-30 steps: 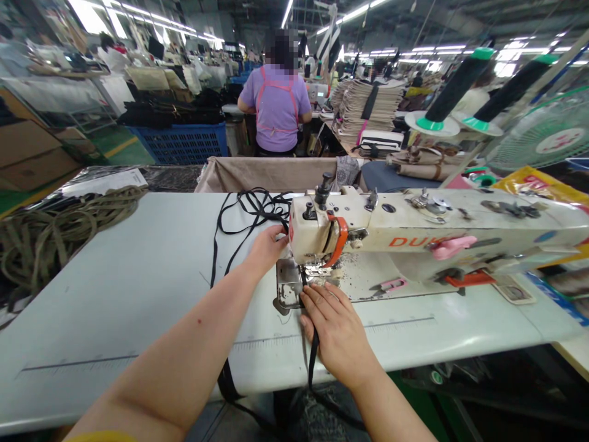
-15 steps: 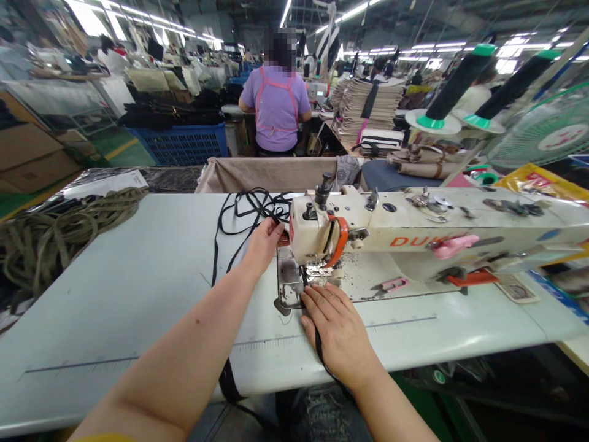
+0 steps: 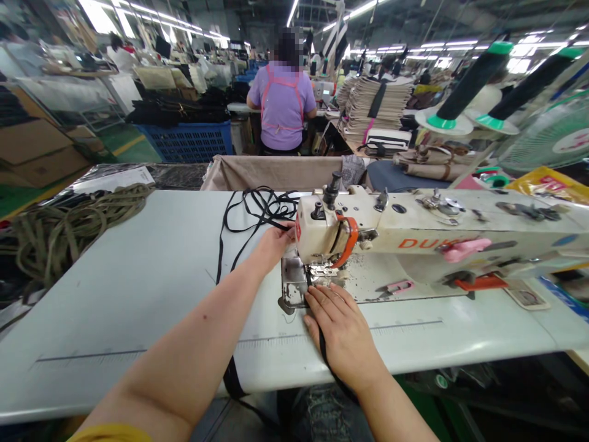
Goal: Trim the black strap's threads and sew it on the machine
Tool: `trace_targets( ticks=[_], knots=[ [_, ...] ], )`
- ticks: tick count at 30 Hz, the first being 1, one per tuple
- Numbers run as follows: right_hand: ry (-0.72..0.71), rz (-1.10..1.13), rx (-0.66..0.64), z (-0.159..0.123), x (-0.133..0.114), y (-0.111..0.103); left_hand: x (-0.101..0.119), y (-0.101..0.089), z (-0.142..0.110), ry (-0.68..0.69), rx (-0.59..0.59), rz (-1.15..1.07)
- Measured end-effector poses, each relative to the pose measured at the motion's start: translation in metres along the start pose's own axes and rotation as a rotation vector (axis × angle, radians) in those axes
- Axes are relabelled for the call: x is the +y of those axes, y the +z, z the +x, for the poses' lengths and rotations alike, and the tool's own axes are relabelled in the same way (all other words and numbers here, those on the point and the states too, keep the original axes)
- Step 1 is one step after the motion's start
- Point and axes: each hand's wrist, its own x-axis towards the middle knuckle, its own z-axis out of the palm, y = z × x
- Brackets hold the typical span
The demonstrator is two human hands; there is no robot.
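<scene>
A narrow black strap (image 3: 308,279) runs under the presser foot of a sewing machine (image 3: 317,236). My right hand (image 3: 343,328) lies low on the machine bed just in front of the foot, fingers together and pressed on the strap. The strap passes between its thumb and forefinger and trails over the table's front edge. Behind the machine head, my left hand (image 3: 275,242) is closed on the strap where it comes out; its fingertips are partly hidden by the head. Beyond that hand, more black strap lies in loose loops (image 3: 257,205) on the table.
Bundled olive straps (image 3: 87,227) lie at the table's left. A pink-handled thread snip (image 3: 400,286) rests on the machine bed. Thread cones (image 3: 478,83) and a fan (image 3: 565,138) stand right. A cloth-lined bin (image 3: 276,172) is behind the table; beyond it a person (image 3: 283,104) sits facing away.
The whole view has shifted slightly to the right. My left hand has moved a little farther behind the machine head, its fingertips now more hidden. My right hand stays by the presser foot.
</scene>
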Motion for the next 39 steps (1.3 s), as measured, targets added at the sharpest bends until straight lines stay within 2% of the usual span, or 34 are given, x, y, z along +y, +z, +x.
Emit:
trace_targets(
  ticks=[7, 15, 22, 30, 33, 39],
  knots=[
    [-0.014, -0.018, -0.008, 0.0, 0.001, 0.001, 0.002, -0.011, 0.006, 0.03, 0.074, -0.11],
    [-0.068, -0.073, -0.043, 0.002, 0.004, 0.003, -0.001, -0.017, 0.012, 0.082, 0.143, -0.023],
    [-0.123, -0.097, -0.056, 0.003, 0.009, 0.004, -0.003, -0.022, 0.019, 0.073, 0.215, 0.029],
    [-0.163, -0.141, -0.088, 0.004, 0.013, 0.005, 0.006, -0.031, 0.026, 0.124, 0.291, 0.134],
    [-0.171, -0.151, -0.091, 0.005, 0.012, 0.004, 0.006, -0.034, 0.03, 0.155, 0.31, 0.097],
    [-0.19, -0.149, -0.051, 0.007, 0.01, 0.005, 0.001, -0.036, 0.037, 0.077, 0.293, -0.098]
  ],
)
